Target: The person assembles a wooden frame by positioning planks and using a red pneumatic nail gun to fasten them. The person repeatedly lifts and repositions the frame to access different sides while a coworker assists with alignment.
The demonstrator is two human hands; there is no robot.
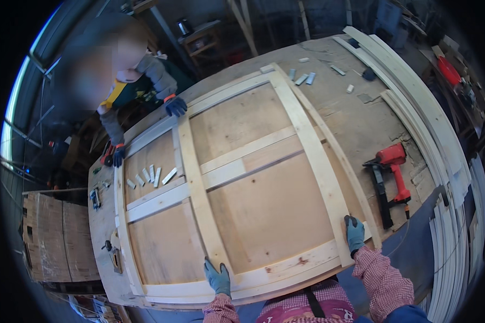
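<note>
Toward the back, a small brown wooden shelf unit (pixel 202 48) bearing a dark, shiny, kettle-like vessel (pixel 184 27). At far left, a block-shaped brown stack in clear wrap (pixel 59 237) and a long bluish-white strip of light (pixel 8 126). At far right, a bright red rounded object (pixel 448 71).

Dim workshop, with a light strip (pixel 8 129) glaring far left; table (pixel 369 116) softly lit, fisheye edges bent, rim black.

Bare, matt, knotty wood forms the frame (pixel 309 151); the strips (pixel 157 176) are shiny metal; the nail gun (pixel 392 155) looks glossy, probably plastic.
</note>
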